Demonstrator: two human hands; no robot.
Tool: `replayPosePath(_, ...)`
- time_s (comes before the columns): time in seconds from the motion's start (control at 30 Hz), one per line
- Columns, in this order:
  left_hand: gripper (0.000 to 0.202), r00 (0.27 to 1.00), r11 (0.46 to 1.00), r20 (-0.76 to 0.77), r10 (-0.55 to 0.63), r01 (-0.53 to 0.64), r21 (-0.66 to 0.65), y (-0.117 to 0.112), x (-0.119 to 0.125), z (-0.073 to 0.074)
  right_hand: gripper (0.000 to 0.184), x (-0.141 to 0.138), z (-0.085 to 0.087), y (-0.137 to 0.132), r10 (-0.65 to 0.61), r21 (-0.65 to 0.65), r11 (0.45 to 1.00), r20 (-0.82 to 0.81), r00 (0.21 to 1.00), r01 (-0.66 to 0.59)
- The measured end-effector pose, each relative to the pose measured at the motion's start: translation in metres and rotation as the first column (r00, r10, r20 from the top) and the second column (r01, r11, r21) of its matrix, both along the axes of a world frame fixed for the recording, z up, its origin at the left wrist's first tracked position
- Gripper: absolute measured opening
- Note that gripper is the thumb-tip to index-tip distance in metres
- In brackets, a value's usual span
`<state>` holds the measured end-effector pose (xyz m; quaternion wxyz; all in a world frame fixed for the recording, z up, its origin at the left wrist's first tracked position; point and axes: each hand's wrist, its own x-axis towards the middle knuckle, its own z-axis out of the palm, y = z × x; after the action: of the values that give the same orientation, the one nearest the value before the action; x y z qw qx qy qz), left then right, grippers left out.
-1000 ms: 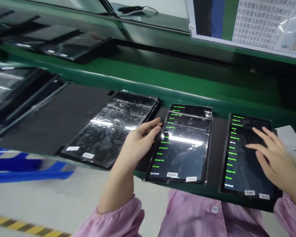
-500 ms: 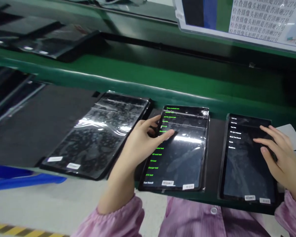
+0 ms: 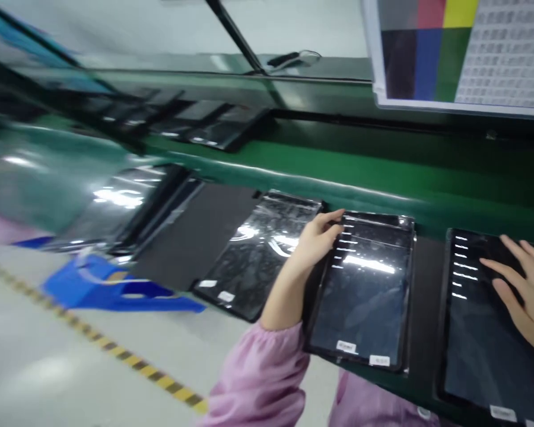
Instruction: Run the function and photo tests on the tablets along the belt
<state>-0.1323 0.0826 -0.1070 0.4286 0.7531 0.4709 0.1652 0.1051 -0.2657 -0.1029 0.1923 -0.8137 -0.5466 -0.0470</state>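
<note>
- Changed in the last half second: the middle tablet (image 3: pixel 360 314) has dropped its long green list and now shows a short column of pale lines at its upper left.
- Right tablet (image 3: pixel 474 350) shows a similar short column, as it did half a second ago. Lines too blurred to read in either.
- Meaning, my judgement: the two tablets seem to have reached a matching screen, so the work on them looks level.
- Left hand (image 3: pixel 311 243): thumb was over the middle tablet's screen, now drawn back to its left edge near the top. Thumb and forefinger stand slightly apart, other fingers curled; nothing seen pinched. Cannot tell if the tips touch the edge.
- Right hand (image 3: pixel 527 279): over the upper part of the right tablet, fingers spread, gripping nothing. Forefinger points towards the column; contact with the glass cannot be told.
- Position: both tablets lie flat, side by side but apart, at the near edge of the green bench (image 3: pixel 329 157), white labels (image 3: pixel 346 346) low on the screens.
- Left of them: a third tablet (image 3: pixel 240 261), screen dark under glare, just beside a dark mat (image 3: pixel 196 231).
- View has swung left; more of the striped floor tape (image 3: pixel 149 372) shows.
</note>
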Motion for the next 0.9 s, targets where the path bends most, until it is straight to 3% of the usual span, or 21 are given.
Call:
replayPosePath(0.2, 0.06, 1.0, 0.999, -0.011, -0.015, 0.016, 0.035, -0.001, -0.004, -0.001, 0.04, 0.007, -0.001, -0.009, -0.082, 0.198, 0.976, -0.048, 0.995, 0.09)
replayPosePath(0.33, 0.066, 0.999, 0.998, -0.008, -0.041, 0.041, 0.045, 0.0, -0.004, 0.0, 0.044, 0.006, 0.004, -0.009, -0.209, 0.205, 0.95, -0.14, 0.968, 0.235)
replayPosePath(0.53, 0.07, 0.999, 0.998, 0.011, -0.038, 0.038, 0.041, 0.0, -0.003, 0.002, 0.044, 0.004, 0.009, -0.015, -0.338, 0.248, 0.866, -0.348, 0.874, 0.434)
replayPosePath(0.6, 0.071, 1.0, 1.0, 0.008, -0.026, 0.026, 0.017, -0.001, -0.003, 0.005, 0.053, 0.0, 0.01, -0.026, -0.325, 0.198, 0.885, -0.385, 0.864, 0.422)
replayPosePath(0.7, 0.078, 1.0, 0.999, 0.011, -0.023, 0.023, -0.039, -0.005, -0.008, 0.007, 0.084, -0.014, 0.013, -0.049, -0.306, 0.0, 0.944, -0.372, 0.876, 0.33)
replayPosePath(0.8, 0.083, 0.994, 0.994, 0.052, -0.099, 0.101, -0.034, -0.013, -0.023, 0.006, 0.1, -0.038, 0.018, -0.066, -0.291, -0.186, 0.953, -0.354, 0.889, 0.238)
replayPosePath(0.9, 0.09, 0.975, 0.977, 0.084, -0.205, 0.208, -0.034, -0.026, -0.05, 0.003, 0.108, -0.059, 0.018, -0.074, -0.235, -0.264, 0.952, -0.295, 0.926, 0.158)
